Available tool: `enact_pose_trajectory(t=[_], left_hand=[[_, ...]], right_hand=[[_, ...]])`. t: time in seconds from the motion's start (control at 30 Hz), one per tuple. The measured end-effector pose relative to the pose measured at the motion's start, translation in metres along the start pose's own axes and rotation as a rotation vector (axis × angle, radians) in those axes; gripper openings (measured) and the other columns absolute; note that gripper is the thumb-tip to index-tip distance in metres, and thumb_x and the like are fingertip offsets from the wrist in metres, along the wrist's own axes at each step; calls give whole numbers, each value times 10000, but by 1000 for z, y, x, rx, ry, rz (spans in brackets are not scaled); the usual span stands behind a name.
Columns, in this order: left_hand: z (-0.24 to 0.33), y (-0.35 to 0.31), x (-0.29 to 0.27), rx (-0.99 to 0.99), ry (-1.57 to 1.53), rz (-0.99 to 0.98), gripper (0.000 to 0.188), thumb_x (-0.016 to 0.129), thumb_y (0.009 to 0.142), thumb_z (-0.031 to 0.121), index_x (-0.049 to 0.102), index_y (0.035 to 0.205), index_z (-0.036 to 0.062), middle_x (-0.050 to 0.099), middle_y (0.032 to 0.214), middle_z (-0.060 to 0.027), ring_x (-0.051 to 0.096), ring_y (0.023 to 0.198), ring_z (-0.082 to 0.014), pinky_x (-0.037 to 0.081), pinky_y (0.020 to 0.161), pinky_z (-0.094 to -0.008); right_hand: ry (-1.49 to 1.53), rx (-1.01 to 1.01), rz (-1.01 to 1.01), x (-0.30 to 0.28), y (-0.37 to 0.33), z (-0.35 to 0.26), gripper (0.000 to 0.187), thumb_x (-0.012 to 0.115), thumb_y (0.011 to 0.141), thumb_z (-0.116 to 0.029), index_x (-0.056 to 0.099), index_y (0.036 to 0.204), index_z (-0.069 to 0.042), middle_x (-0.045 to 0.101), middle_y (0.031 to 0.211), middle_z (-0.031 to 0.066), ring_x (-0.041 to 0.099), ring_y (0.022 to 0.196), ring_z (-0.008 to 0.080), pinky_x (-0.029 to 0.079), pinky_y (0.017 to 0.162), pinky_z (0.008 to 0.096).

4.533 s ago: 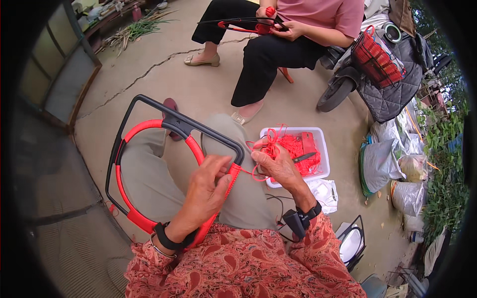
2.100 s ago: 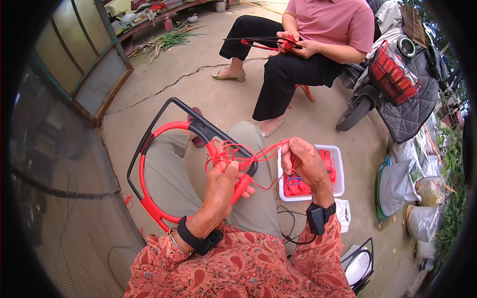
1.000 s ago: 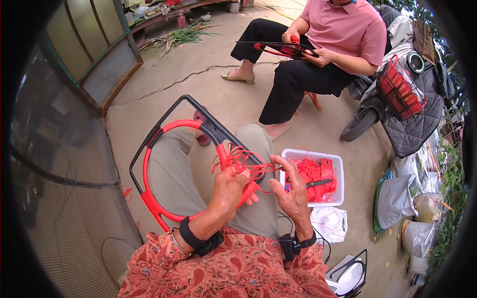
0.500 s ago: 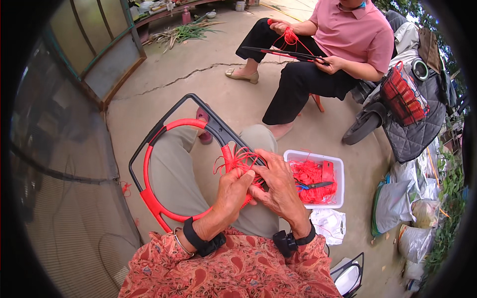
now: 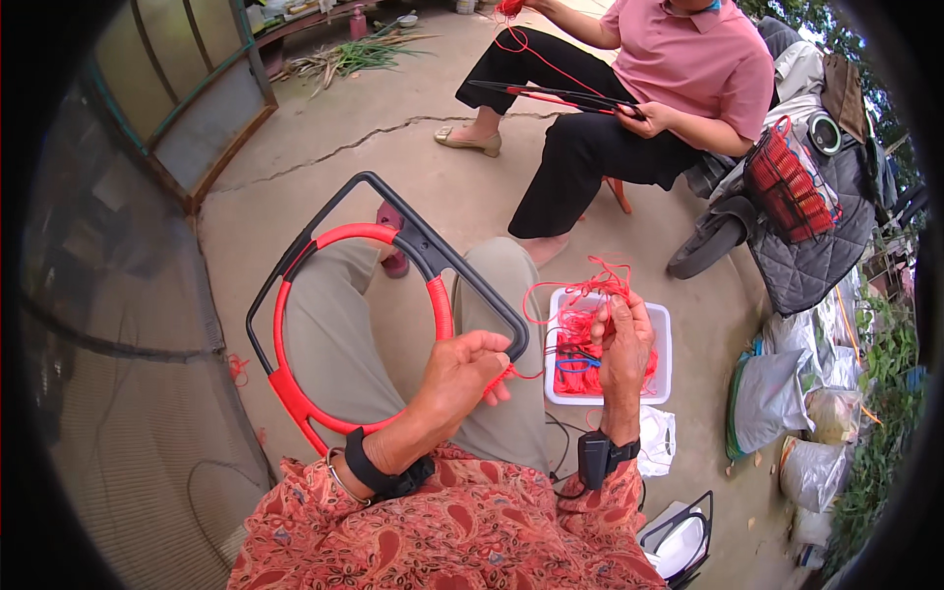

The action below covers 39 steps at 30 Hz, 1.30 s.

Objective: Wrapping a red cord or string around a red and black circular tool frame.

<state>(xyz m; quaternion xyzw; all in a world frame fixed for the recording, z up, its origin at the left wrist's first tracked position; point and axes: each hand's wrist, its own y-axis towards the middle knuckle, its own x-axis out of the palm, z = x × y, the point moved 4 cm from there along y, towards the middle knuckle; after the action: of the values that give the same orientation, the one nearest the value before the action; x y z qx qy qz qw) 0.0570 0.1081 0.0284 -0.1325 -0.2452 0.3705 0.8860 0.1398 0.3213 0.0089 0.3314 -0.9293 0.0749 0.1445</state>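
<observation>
A black frame [image 5: 419, 239] with a round ring partly wrapped in red cord [image 5: 304, 401] leans across my lap. My left hand [image 5: 460, 379] is closed around its near right corner, thumb on top. To the right, my right hand [image 5: 625, 352] is raised over a white plastic basin [image 5: 666, 346] and pinches a loose tangle of red cord [image 5: 602, 282]. A thin strand runs from that tangle back to the wrapped part at my left hand. In the basin lie more red cord and blue-handled scissors [image 5: 573, 364], partly hidden by my right hand.
Across from me a seated person in a pink shirt [image 5: 685, 61] holds another black frame [image 5: 551, 94] and red cord. A wheel [image 5: 715, 241], a red basket [image 5: 790, 187] and several sacks [image 5: 780, 401] stand at right. A screen [image 5: 147, 423] borders the left.
My right hand has moved away from the frame to the right, drawing the cord tangle with it. My left hand stays at the frame's corner. The other person's cord hand has risen.
</observation>
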Motion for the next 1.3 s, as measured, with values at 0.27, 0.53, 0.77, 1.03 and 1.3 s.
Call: enact_pose_trajectory(t=[0.27, 0.53, 0.77, 1.03, 1.3], left_hand=[[2, -4, 1, -10, -28, 51, 262, 503, 923, 65, 521, 1121, -105, 642, 802, -140, 632, 588, -183, 499, 514, -264], [13, -8, 8, -123, -30, -29, 298, 492, 963, 152, 540, 1149, -76, 650, 761, -137, 623, 560, -173, 494, 486, -262], [3, -10, 12, -25, 4, 2, 222, 519, 959, 158, 600, 1038, -32, 647, 726, -113, 613, 508, -166, 479, 441, -248], [0, -2, 14, 26, -13, 110, 163, 522, 947, 114, 589, 963, -34, 636, 737, -109, 620, 504, -185, 470, 414, -246], [1, 1, 5, 117, -92, 118, 154, 497, 961, 104, 574, 969, -30, 636, 838, -113, 646, 602, -186, 515, 478, -263]], right_hand=[[-341, 12, -324, 63, -55, 12, 202, 603, 922, -105, 624, 1098, -6, 602, 772, -6, 507, 615, 39, 417, 545, 177], [-588, -245, -579, 66, -62, 6, 154, 592, 861, -4, 658, 1000, -5, 592, 826, 85, 583, 745, 161, 462, 644, 276], [-641, -296, -635, 59, -64, 6, 180, 600, 841, -5, 662, 1010, -6, 605, 887, 102, 603, 757, 192, 477, 656, 292], [-653, -346, -492, 46, -70, -15, 229, 635, 822, -29, 663, 1050, -23, 628, 959, 106, 615, 768, 180, 494, 665, 297], [-631, -89, -367, 31, -106, 3, 196, 693, 830, -89, 664, 1004, -3, 578, 666, 14, 513, 576, 71, 413, 527, 228]])
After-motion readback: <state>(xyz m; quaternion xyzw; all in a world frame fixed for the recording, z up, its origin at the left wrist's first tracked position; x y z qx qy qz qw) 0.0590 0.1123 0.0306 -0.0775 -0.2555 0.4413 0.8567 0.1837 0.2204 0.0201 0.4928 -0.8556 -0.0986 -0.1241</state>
